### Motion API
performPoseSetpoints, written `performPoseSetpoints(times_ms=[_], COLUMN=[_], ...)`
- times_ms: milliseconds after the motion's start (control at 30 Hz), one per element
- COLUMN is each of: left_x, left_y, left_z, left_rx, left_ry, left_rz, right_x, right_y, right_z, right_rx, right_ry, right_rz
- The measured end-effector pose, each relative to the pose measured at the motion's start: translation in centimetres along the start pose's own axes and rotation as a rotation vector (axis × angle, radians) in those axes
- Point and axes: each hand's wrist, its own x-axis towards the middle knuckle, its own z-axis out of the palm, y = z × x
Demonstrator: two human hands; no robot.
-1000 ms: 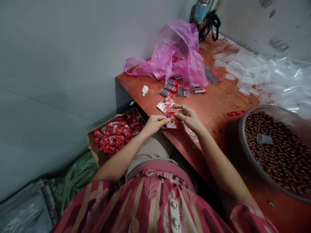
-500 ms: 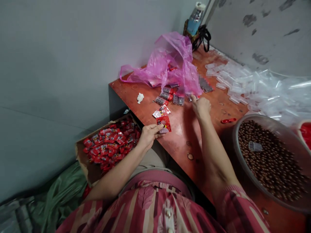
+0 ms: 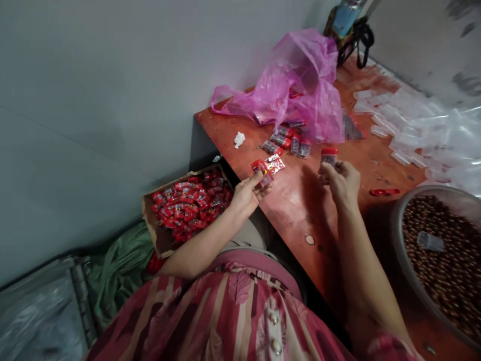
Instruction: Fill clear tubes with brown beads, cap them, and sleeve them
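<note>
My left hand (image 3: pixel 248 193) pinches a small red printed packet (image 3: pixel 262 171) over the table's near edge. A second packet, silvery white and red (image 3: pixel 275 164), lies just behind it on the table. Between the fingers of my right hand (image 3: pixel 342 181) is a small clear tube with a red cap (image 3: pixel 329 154), its dark contents partly hidden by my fingers. Several similar filled tubes (image 3: pixel 280 140) lie in front of a crumpled pink plastic bag (image 3: pixel 300 85).
A cardboard box (image 3: pixel 150 220) of red wrapped pieces stands low on the left. Right, a large tub (image 3: pixel 397 230) holds brown beads and a clear cup (image 3: pixel 430 241). Empty clear tubes (image 3: pixel 413 120) are heaped behind it. A red scoop (image 3: pixel 385 192) and white scrap (image 3: pixel 239 140) lie on the table (image 3: pixel 289 215).
My right hand has drawn back from beside the pink bag, now with a red-capped tube in its fingers. The packet in my left hand has tilted. The view has shifted left.
</note>
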Motion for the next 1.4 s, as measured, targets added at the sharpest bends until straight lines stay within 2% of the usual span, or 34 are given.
performPoseSetpoints(times_ms=[100,167,233,300,500,633,767,900,1067,1133,1300,1400], left_x=[0.0,-0.1,-0.3,-0.7,-2.2,-2.6,-2.5,-2.4,-2.1,-1.9,-1.7,-1.6], left_y=[-0.4,-0.9,-1.5,-2.1,-3.4,-3.5,-3.4,-3.3,-2.7,-2.5,-2.5,-2.7], left_z=[0.3,0.6,1.0,1.5,2.3,2.7,2.7,2.6,2.6,2.7,2.9,2.6], left_rx=[-0.049,-0.067,-0.076,-0.087,-0.016,0.074,0.148,0.233,0.341,0.365,0.364,0.352], left_ry=[-0.001,-0.012,-0.029,-0.057,-0.167,-0.234,-0.317,-0.336,-0.38,-0.372,-0.365,-0.39], left_rz=[-0.002,0.005,0.005,0.009,0.044,0.08,0.065,0.024,0.027,0.043,0.053,0.017], right_x=[-7.3,-11.1,-13.4,-14.3,-14.4,-14.4,-14.4,-14.4,-13.8,-13.6,-13.6,-13.5], right_y=[-1.9,-2.8,-3.1,-2.8,-1.5,-1.6,-1.4,-1.2,-1.4,-1.4,-1.7,-1.6], right_z=[1.0,2.1,3.2,4.0,4.1,3.7,3.6,3.6,3.3,3.3,3.3,3.5], right_rx=[0.154,0.221,0.241,0.232,0.168,0.268,0.299,0.233,0.496,0.516,0.304,0.402], right_ry=[-0.17,-0.227,-0.219,-0.179,-0.123,-0.162,-0.111,-0.079,-0.25,-0.284,-0.184,-0.203], right_rz=[0.072,0.11,0.109,0.094,-0.001,0.041,0.05,-0.022,0.123,0.138,0.021,0.072])
